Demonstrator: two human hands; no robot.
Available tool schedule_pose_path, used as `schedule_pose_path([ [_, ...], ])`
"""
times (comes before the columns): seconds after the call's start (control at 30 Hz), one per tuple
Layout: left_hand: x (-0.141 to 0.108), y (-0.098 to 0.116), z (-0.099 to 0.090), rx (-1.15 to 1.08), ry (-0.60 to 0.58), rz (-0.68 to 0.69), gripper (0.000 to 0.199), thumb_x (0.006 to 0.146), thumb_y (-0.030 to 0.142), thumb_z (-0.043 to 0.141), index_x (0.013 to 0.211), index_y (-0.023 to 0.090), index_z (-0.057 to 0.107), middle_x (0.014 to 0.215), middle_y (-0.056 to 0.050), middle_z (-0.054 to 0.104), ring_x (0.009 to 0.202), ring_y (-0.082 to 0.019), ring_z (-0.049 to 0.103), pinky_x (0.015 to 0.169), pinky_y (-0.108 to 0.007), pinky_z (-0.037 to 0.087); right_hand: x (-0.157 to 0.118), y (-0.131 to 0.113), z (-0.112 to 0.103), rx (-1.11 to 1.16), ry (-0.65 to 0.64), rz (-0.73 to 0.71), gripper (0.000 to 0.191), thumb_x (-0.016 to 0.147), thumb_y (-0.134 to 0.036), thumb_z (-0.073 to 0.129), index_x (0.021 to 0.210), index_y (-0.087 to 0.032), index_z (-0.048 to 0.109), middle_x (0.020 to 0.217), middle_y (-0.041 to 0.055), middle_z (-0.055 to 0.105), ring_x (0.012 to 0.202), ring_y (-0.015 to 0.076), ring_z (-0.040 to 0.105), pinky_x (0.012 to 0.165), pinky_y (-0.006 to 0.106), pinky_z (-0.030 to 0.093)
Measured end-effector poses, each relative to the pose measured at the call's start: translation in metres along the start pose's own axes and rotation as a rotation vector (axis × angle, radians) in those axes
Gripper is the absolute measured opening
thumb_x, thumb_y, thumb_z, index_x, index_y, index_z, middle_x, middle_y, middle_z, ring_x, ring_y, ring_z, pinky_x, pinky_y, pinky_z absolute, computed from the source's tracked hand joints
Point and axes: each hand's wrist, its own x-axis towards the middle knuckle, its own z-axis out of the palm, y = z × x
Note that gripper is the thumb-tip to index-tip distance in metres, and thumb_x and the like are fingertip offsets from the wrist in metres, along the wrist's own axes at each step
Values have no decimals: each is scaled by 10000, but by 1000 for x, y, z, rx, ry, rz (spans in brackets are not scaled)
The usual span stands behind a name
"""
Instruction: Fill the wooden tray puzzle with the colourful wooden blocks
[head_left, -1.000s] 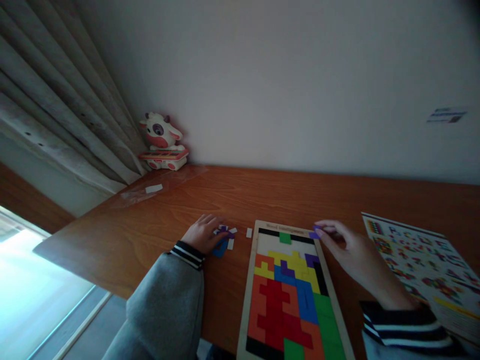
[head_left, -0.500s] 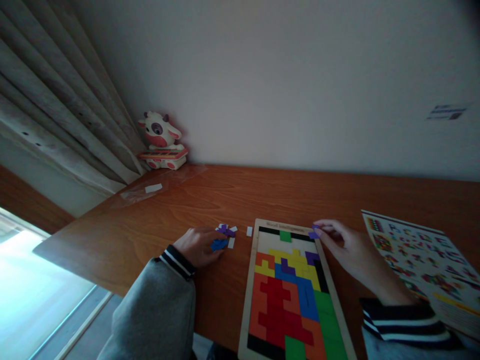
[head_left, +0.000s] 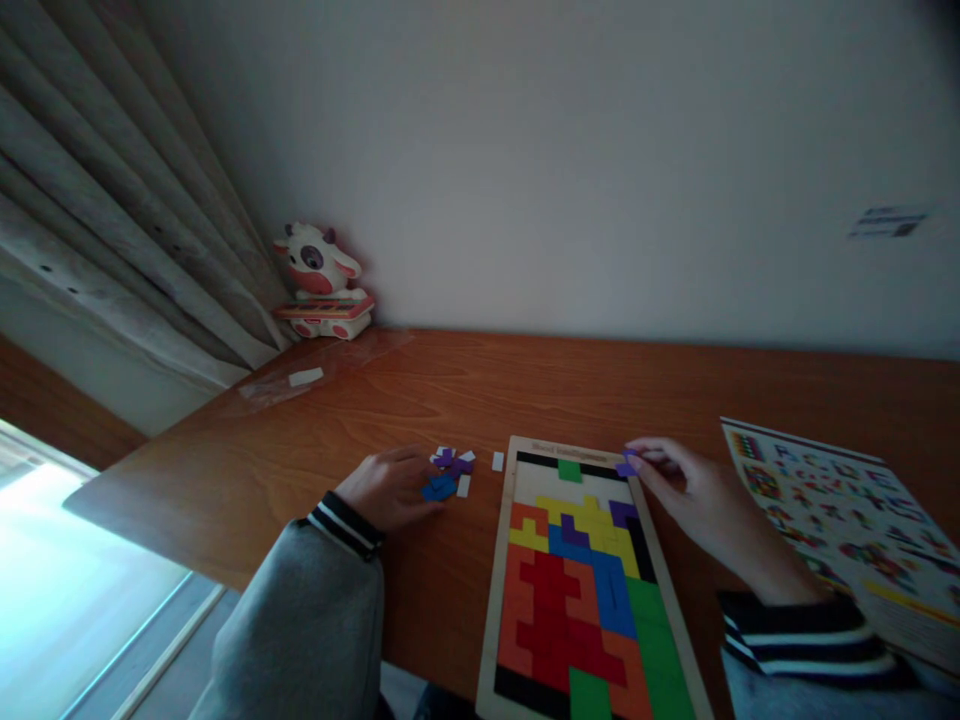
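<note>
My right hand [head_left: 679, 485] pinches a small purple puzzle piece [head_left: 625, 466] between thumb and fingertips, at the upper right corner of the wooden puzzle board [head_left: 489, 640]. Coloured pieces in red, orange, blue, green, yellow, purple and black fill much of the board, while a pale strip [head_left: 536, 482] shows near its top. To the left, my left hand [head_left: 390, 488] rests on the table with fingers stretched out and thumb apart. Just beyond its fingertips lies a small pile with blue pieces [head_left: 440, 487], purple pieces [head_left: 453, 462] and white pieces [head_left: 463, 486].
A single white piece [head_left: 498, 461] lies between pile and board. On the right is a printed sheet of pictured shapes [head_left: 847, 520]. A toy cow with a keyboard [head_left: 322, 280] stands at the back left, near clear plastic [head_left: 270, 395] and a curtain [head_left: 112, 200].
My left hand has drawn back slightly to the left from the pile, showing more of the blue pieces. My right hand holds the purple piece in nearly the same place.
</note>
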Motion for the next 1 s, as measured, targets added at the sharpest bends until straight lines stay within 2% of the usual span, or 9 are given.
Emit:
schedule_pose_path([
  [0.13, -7, -6, 2, -26, -35, -56, 258, 844, 355, 619, 1078, 248, 638, 1005, -20, 741, 850, -162, 714, 785, -263, 567, 0, -3, -1, -2, -6, -1, 322, 896, -480, 490, 1064, -246, 633, 1014, 63, 735, 934, 254, 694, 818, 417, 551],
  [0.33, -8, -6, 3, -39, -34, -35, 273, 828, 275, 583, 1096, 274, 637, 1005, 7, 744, 824, -143, 720, 761, -237, 561, 0, -1, -1, 1, -11, -9, 321, 900, -479, 490, 1069, -243, 629, 1024, 70, 731, 939, 256, 689, 826, 423, 548],
  [0.53, -5, 2, 3, -88, -23, 32, 262, 807, 381, 676, 1021, 232, 660, 974, -31, 736, 852, -170, 708, 789, -273, 564, 0, -2, -1, -17, -15, -2, 310, 906, -467, 482, 1067, -245, 628, 1012, 63, 731, 925, 248, 692, 814, 413, 551],
  [0.63, -3, 5, 5, -100, -27, 42, 234, 825, 288, 636, 1051, 235, 660, 955, -23, 736, 822, -156, 708, 767, -265, 570, 0, -3, -1, -19, -8, -14, 310, 904, -471, 489, 1063, -245, 631, 1010, 62, 732, 928, 246, 691, 817, 408, 551],
  [0.8, -2, 8, 6, -80, -26, 70, 333, 792, 169, 564, 1099, 248, 664, 986, -22, 735, 841, -161, 710, 786, -277, 581, 1, -2, -1, -24, -2, -2, 322, 903, -482, 490, 1074, -249, 631, 1020, 67, 733, 931, 251, 691, 821, 417, 549],
  [0.9, 1, 12, 7, -130, -3, 5, 339, 799, 153, 557, 1099, 259, 672, 1004, -9, 740, 849, -155, 716, 788, -264, 587, 0, -3, -1, -19, -3, -4, 321, 898, -477, 491, 1070, -245, 631, 1013, 67, 735, 922, 251, 694, 822, 421, 549],
  [1.0, 8, 20, 11, -262, 108, -114, 307, 858, 202, 581, 1155, 243, 649, 1060, -30, 726, 907, -160, 711, 818, -273, 589, 0, -6, -1, -5, 7, -9, 322, 895, -473, 490, 1066, -241, 633, 1015, 68, 737, 927, 251, 694, 827, 421, 549],
])
